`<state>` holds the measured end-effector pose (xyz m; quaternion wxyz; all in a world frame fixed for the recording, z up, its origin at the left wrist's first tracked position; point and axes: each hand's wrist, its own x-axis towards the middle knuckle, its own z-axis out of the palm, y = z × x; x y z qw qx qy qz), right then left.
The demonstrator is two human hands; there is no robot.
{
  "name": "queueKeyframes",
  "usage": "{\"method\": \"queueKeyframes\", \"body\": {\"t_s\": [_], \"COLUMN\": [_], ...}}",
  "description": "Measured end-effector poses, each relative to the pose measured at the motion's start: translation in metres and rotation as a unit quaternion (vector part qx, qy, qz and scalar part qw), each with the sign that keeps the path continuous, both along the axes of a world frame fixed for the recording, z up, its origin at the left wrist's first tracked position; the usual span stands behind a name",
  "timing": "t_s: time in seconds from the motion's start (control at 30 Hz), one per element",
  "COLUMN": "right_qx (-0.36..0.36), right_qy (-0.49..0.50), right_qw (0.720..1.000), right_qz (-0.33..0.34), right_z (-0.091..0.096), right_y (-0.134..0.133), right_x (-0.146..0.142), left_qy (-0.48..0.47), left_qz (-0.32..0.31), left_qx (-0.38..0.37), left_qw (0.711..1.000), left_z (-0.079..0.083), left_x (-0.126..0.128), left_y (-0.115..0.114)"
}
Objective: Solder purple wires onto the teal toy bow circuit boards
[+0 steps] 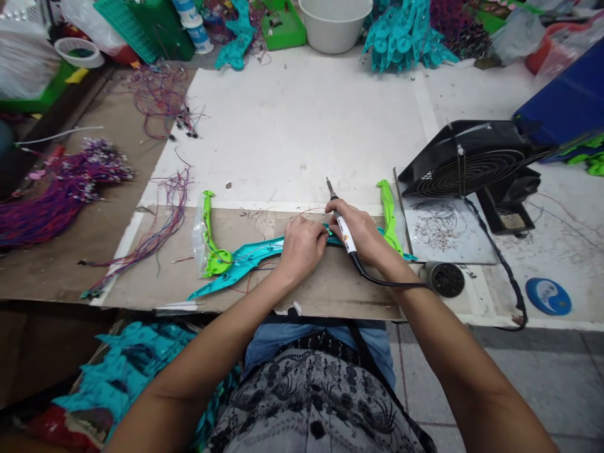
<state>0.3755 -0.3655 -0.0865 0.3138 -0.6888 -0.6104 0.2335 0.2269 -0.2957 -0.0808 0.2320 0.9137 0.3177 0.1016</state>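
Note:
A long teal plastic part (255, 250) with bright green arms at its ends lies across the near edge of the table. My right hand (361, 229) is closed round a soldering iron (346, 234), its metal tip pointing away from me, while the fingertips reach down to the teal part. Close beside it, my left hand (302, 244) is closed, fingertips pinched together at the middle of the part. Whatever lies between those fingertips is too small to make out. Thin red wires run along the part. The left green arm (207, 220) has clear plastic film beside it; the right green arm (387, 211) stands past my right hand.
A black fan (465, 160) stands at the right, near a round tin (443, 279) and a blue lid (548, 296). Wire bundles (61, 189) lie at the left. A grey bowl (336, 25) and stacked teal parts (401, 34) are at the back.

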Motion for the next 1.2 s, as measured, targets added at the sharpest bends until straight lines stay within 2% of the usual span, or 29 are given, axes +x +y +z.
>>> {"method": "queueKeyframes", "body": {"t_s": [0.4, 0.57, 0.7, 0.83, 0.97, 1.1, 1.2], "right_qx": [0.01, 0.059, 0.148, 0.21, 0.23, 0.214, 0.22], "right_qy": [-0.014, -0.036, -0.063, -0.012, 0.026, 0.018, 0.027], "right_qw": [1.0, 0.997, 0.983, 0.965, 0.956, 0.957, 0.958], "right_qz": [0.0, -0.023, -0.093, -0.157, -0.179, -0.194, -0.183], "right_z": [-0.004, 0.004, 0.023, 0.034, 0.026, 0.016, 0.017], "right_y": [0.0, -0.004, -0.026, -0.06, -0.078, -0.077, -0.074], "right_x": [0.0, -0.002, -0.005, -0.017, -0.03, -0.036, -0.035], "left_qy": [0.035, 0.039, 0.037, 0.043, 0.046, 0.049, 0.053], "left_qz": [-0.011, -0.013, -0.014, -0.018, -0.016, -0.018, -0.019], "left_qx": [0.011, 0.013, 0.007, -0.001, -0.006, -0.004, -0.006], "left_qw": [0.999, 0.999, 0.999, 0.999, 0.999, 0.999, 0.998], "left_z": [0.004, 0.005, 0.006, 0.007, 0.008, 0.009, 0.01], "left_x": [0.003, 0.003, 0.003, 0.003, 0.003, 0.004, 0.004], "left_y": [0.001, 0.002, 0.002, 0.002, 0.002, 0.002, 0.002]}}
